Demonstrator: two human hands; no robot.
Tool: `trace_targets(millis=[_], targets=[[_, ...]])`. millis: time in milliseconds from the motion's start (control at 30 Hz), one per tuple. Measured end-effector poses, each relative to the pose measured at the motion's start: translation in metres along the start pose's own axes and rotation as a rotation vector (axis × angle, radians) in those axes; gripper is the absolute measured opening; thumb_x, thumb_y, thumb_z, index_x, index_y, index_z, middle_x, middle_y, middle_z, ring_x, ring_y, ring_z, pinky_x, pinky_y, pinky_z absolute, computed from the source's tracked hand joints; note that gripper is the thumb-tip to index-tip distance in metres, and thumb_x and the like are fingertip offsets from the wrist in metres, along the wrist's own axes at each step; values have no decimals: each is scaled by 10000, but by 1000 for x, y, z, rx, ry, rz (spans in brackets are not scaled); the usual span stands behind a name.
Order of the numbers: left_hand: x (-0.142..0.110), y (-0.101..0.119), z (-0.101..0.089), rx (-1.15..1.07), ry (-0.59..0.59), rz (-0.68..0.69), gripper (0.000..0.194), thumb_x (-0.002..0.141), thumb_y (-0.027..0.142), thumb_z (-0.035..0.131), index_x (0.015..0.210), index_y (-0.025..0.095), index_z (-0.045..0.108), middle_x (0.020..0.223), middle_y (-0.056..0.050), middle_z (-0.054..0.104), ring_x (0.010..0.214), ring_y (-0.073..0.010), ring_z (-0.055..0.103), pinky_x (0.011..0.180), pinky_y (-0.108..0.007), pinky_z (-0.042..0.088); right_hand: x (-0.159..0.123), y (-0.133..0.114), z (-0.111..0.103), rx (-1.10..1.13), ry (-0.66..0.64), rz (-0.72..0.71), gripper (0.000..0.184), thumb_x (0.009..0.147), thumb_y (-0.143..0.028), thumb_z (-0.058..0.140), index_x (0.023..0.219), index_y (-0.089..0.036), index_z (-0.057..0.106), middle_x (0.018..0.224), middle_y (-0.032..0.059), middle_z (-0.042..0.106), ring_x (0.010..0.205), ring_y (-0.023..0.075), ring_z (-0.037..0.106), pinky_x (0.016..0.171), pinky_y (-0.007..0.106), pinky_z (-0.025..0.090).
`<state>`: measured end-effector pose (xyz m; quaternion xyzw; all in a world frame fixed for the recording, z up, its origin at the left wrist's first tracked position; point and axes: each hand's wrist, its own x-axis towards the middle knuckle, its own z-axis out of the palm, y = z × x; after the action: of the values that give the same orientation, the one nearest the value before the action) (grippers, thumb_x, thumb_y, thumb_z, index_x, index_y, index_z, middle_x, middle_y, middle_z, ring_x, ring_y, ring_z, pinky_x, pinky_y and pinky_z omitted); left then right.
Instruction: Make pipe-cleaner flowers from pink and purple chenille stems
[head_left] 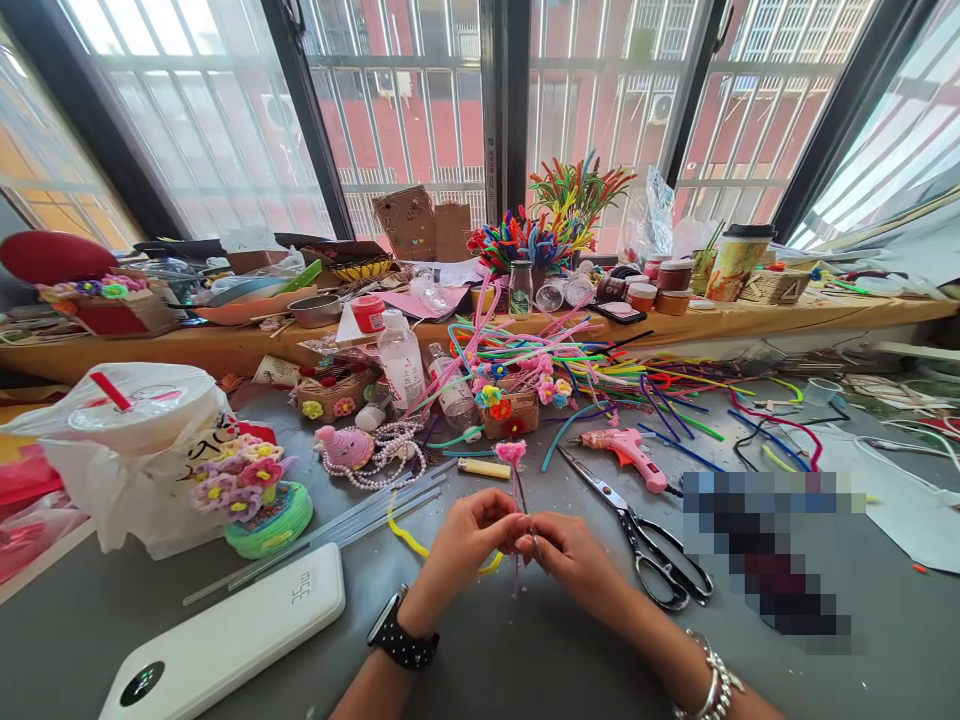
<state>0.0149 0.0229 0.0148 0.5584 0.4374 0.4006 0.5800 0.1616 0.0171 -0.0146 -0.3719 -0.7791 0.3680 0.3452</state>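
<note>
Above the grey table, my left hand (480, 530) pinches the stem of a small pink pipe-cleaner flower (511, 452), which stands upright over the fingers. My right hand (566, 545) is closed beside it, fingertips meeting the left ones around a thin dark strand (523, 492) that runs along the stem. The fingers partly hide where strand and stem come together. Behind my left hand lies a bent yellow pipe cleaner (407, 538). A lighter (484, 468) rests just beyond the flower. Black-handled scissors (628, 515) and a pink glue gun (626, 453) lie to the right.
At left are a white power bank (232, 640), clear sticks (330, 535), a crocheted flower pot (270, 520) and a bagged drink cup (142, 420). Loose pipe cleaners (630, 375) and bottles (401, 360) crowd the back, below a cluttered ledge (705, 320). A pixelated patch covers the right.
</note>
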Motion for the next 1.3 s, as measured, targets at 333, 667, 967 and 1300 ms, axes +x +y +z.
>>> trace_targets(millis=[333, 667, 967, 1300], targets=[[0, 0, 1, 34, 25, 32, 229, 602, 335, 649, 573, 148, 520, 479, 37, 539, 449, -92, 485, 455, -195, 386, 1, 0, 0, -45, 39, 28, 362, 822, -395, 383, 642, -161, 592, 597, -6, 559, 559, 111, 477, 519, 191, 319], [1, -2, 0, 31, 2, 19, 221, 615, 336, 636, 584, 148, 525, 463, 43, 526, 440, -92, 489, 455, -195, 395, 0, -1, 1, -26, -18, 0, 421, 832, -460, 313, 715, -151, 574, 644, 3, 552, 598, 121, 482, 531, 199, 323], [0, -1, 1, -1, -6, 24, 200, 633, 314, 626, 598, 142, 530, 481, 33, 549, 447, -90, 493, 458, -194, 398, 1, 3, 1, -63, 63, 5, 331, 820, -327, 418, 553, -154, 507, 540, -21, 508, 525, 96, 449, 494, 189, 292], [1, 0, -1, 53, 32, 46, 205, 683, 331, 563, 634, 133, 555, 516, 21, 556, 478, -96, 503, 486, -206, 417, -1, -3, -1, -17, 36, 43, 457, 812, -491, 333, 561, -148, 500, 546, -11, 498, 533, 104, 439, 505, 199, 314]])
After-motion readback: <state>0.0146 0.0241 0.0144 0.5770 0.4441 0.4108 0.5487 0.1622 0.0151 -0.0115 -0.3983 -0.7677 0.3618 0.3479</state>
